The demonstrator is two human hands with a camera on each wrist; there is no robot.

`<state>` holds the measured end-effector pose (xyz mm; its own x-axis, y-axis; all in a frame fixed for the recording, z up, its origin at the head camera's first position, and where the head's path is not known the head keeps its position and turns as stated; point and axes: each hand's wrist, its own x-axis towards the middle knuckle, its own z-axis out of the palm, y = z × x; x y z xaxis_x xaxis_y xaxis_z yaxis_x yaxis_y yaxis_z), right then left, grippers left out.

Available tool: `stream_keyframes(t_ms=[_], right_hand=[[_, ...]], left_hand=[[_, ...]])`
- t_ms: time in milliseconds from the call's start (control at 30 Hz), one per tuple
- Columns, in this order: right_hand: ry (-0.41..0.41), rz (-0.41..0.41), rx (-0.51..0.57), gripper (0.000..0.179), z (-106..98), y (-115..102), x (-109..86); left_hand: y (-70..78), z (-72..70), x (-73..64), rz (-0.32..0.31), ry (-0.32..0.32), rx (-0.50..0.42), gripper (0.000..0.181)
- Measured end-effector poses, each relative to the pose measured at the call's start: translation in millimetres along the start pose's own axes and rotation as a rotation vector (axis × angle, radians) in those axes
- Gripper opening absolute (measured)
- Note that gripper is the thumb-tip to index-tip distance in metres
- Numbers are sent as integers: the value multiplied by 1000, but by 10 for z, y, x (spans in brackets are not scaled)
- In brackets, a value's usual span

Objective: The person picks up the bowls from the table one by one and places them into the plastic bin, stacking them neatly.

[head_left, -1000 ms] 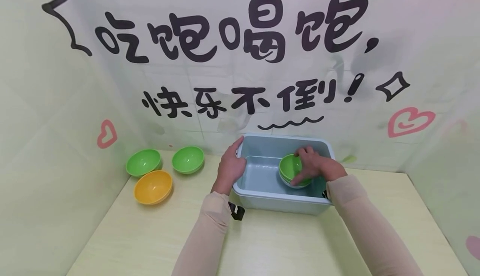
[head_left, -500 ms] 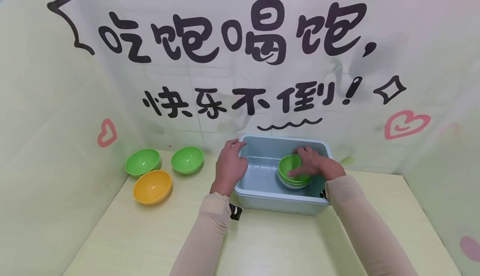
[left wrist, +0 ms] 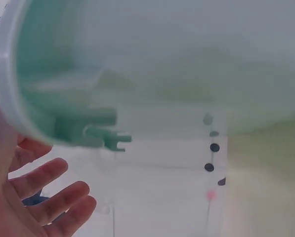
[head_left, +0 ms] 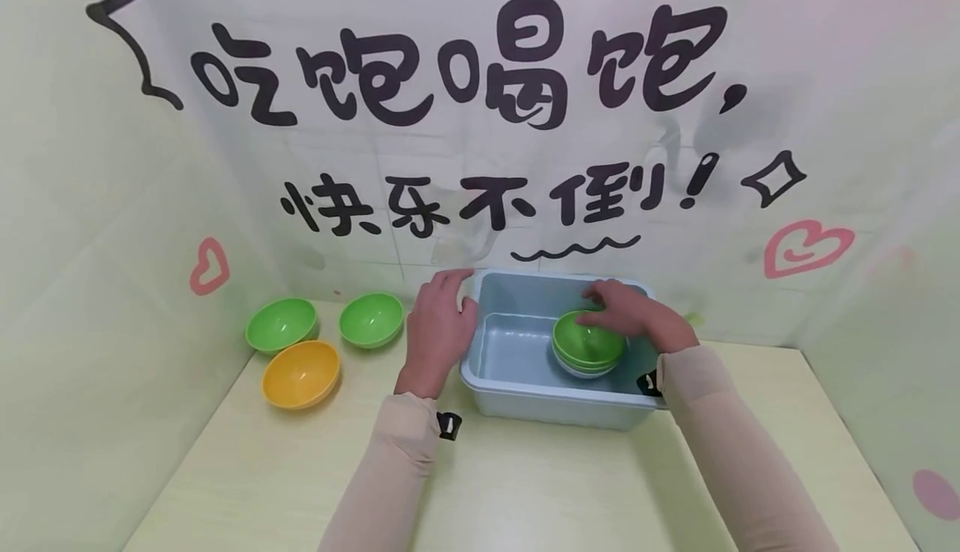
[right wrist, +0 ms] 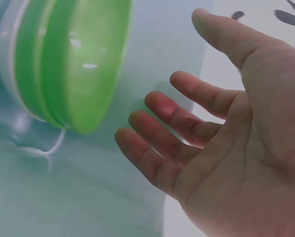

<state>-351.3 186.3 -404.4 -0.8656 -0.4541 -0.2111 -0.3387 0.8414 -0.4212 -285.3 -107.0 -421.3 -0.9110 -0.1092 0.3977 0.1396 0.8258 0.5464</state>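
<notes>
A pale blue plastic tub (head_left: pixel 555 406) stands on the table by the back wall. Inside its right half sits a stack of nested bowls (head_left: pixel 585 348), green ones over a whitish one. My right hand (head_left: pixel 630 314) is above the stack's back right side. In the right wrist view that hand (right wrist: pixel 221 143) has spread fingers with nothing in them, apart from the green bowl (right wrist: pixel 95 69). Beside the tub's left end is my left hand (head_left: pixel 438 327), its fingers extended near the rim. The left wrist view shows loose fingers (left wrist: pixel 63 195) below the tub's rim (left wrist: pixel 6 74).
On the left of the table (head_left: pixel 247 477) are a green bowl (head_left: pixel 281 325), a second green bowl (head_left: pixel 372 320) and an orange bowl (head_left: pixel 302 374). A wall sheet (head_left: pixel 420 143) with large black lettering rises behind the tub, and side sheets flank the table.
My left hand has let go of the tub's left rim and shifted left. My right hand has released the top green bowl and risen slightly; the stack stays in the tub.
</notes>
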Motion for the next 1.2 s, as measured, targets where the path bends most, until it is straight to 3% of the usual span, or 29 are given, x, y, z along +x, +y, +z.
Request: stream_keyframes(t_ms=[333, 567, 733, 867, 1000, 1200], right_hand=[[38, 31, 71, 66, -211, -64, -135], [75, 79, 105, 68, -331, -8, -239], [111, 100, 126, 71, -413, 45, -354], [150, 108, 122, 72, -463, 126, -451], [168, 135, 127, 74, -465, 225, -538], [159, 184, 138, 76, -333, 389, -615]], left_hand=[[-281, -221, -99, 19, 140, -54, 44], [-486, -395, -200, -13, 134, -20, 52], [-632, -512, -313, -44, 85, 70, 60], [-755, -596, -420, -33, 55, 141, 66], [-908, -660, -501, -12, 81, 186, 69], [-1135, -709, -602, -30, 116, 212, 77]])
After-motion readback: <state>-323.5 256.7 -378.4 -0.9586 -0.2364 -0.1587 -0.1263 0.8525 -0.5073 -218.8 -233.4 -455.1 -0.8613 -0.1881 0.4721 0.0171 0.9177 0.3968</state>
